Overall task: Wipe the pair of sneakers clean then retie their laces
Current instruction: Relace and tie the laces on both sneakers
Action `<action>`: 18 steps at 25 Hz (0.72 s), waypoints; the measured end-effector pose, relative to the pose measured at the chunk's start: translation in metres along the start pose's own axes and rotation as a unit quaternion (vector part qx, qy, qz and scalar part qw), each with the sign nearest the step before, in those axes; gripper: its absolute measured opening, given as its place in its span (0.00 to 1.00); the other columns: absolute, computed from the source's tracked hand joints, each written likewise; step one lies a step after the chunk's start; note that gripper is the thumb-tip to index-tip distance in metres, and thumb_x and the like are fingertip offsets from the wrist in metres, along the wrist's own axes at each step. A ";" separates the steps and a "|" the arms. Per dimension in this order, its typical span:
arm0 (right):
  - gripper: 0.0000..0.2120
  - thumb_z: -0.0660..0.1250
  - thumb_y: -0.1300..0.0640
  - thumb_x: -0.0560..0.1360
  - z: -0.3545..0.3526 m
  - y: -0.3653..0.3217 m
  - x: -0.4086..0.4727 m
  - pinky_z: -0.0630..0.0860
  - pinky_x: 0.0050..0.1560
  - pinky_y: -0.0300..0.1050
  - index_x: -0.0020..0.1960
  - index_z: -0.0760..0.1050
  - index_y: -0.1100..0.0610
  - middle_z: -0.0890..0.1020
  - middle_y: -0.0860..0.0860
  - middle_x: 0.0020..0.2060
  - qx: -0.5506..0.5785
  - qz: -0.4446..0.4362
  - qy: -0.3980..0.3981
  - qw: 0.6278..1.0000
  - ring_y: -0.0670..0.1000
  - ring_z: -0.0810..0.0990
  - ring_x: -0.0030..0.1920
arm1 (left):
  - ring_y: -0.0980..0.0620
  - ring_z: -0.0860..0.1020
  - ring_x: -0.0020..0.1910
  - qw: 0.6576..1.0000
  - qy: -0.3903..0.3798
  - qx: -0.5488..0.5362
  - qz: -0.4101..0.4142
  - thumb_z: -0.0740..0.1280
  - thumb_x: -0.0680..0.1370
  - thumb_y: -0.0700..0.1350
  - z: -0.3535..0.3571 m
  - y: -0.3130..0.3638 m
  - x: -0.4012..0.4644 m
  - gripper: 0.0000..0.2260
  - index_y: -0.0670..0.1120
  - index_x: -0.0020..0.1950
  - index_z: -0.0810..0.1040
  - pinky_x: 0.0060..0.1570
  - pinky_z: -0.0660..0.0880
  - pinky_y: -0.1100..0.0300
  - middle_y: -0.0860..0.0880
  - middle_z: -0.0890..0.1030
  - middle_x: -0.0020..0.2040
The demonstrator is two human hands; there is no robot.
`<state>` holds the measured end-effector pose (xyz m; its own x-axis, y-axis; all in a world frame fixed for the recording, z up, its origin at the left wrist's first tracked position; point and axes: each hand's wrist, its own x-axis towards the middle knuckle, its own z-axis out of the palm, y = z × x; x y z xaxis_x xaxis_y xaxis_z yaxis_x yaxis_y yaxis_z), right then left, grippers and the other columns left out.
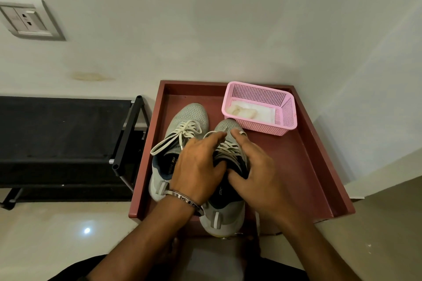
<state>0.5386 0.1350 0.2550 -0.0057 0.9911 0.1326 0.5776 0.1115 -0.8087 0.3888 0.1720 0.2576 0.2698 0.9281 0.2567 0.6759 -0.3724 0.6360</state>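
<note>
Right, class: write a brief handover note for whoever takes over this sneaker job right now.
Left hand: fingers straight, resting on the right sneaker's laces, gripping nothing.
Right hand: fingers on the same laces, thumb at the shoe's opening.
Both sneakers stand in the red tray; the left sneaker has loose laces.
White cloth lies in the pink basket at the tray's far corner.
Done: cannot tell whether wiping happened.
Left: tie both sneakers' laces.

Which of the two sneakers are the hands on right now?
The right sneaker, the one whose toe reaches the pink basket. Both the left hand and right hand rest over its laces; the left sneaker lies untouched, laces loose.
</note>
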 end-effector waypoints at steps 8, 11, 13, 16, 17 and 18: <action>0.28 0.61 0.55 0.73 -0.006 -0.015 0.018 0.62 0.73 0.46 0.73 0.69 0.52 0.70 0.44 0.72 0.159 -0.082 -0.029 0.983 0.43 0.63 0.74 | 0.55 0.80 0.49 0.988 -0.040 -0.151 0.003 0.67 0.72 0.49 0.006 0.009 0.010 0.12 0.49 0.54 0.82 0.48 0.78 0.49 0.53 0.83 0.49; 0.22 0.60 0.55 0.77 -0.002 -0.008 0.022 0.65 0.71 0.43 0.71 0.71 0.54 0.74 0.44 0.69 0.148 -0.082 -0.029 0.985 0.41 0.68 0.71 | 0.54 0.81 0.39 0.981 -0.010 -0.189 -0.047 0.67 0.74 0.47 0.012 0.010 0.013 0.06 0.47 0.45 0.82 0.40 0.78 0.47 0.52 0.83 0.39; 0.21 0.59 0.50 0.80 -0.007 0.000 0.024 0.66 0.71 0.46 0.72 0.70 0.50 0.73 0.41 0.69 0.109 -0.053 0.016 0.992 0.40 0.68 0.71 | 0.56 0.81 0.37 0.979 -0.004 -0.196 -0.060 0.68 0.77 0.49 0.014 0.012 0.014 0.06 0.49 0.43 0.82 0.40 0.79 0.48 0.53 0.83 0.37; 0.21 0.60 0.44 0.80 -0.023 0.012 0.028 0.68 0.69 0.50 0.72 0.68 0.45 0.73 0.42 0.68 0.040 0.125 0.148 0.980 0.43 0.70 0.67 | 0.58 0.81 0.37 0.977 -0.006 -0.200 -0.072 0.70 0.77 0.50 0.014 0.013 0.014 0.06 0.51 0.43 0.83 0.40 0.79 0.54 0.55 0.83 0.36; 0.20 0.60 0.45 0.80 -0.027 0.019 0.031 0.69 0.68 0.53 0.72 0.68 0.44 0.74 0.45 0.68 0.064 0.207 0.192 0.957 0.46 0.72 0.66 | 0.58 0.80 0.36 0.977 -0.007 -0.200 -0.076 0.70 0.77 0.51 0.015 0.013 0.014 0.06 0.51 0.43 0.83 0.38 0.78 0.56 0.55 0.83 0.35; 0.20 0.61 0.45 0.79 -0.029 0.026 0.035 0.69 0.67 0.56 0.71 0.68 0.43 0.74 0.46 0.67 0.112 0.273 0.230 0.928 0.50 0.73 0.65 | 0.59 0.79 0.35 0.977 -0.009 -0.198 -0.079 0.70 0.78 0.51 0.016 0.013 0.014 0.06 0.51 0.43 0.82 0.37 0.76 0.58 0.54 0.82 0.34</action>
<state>0.5774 0.1705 0.2555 0.6156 0.7750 -0.1427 0.2079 -0.3344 -0.9192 0.4119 0.1800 0.2579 0.1988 0.9724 0.1218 0.3923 -0.1929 0.8994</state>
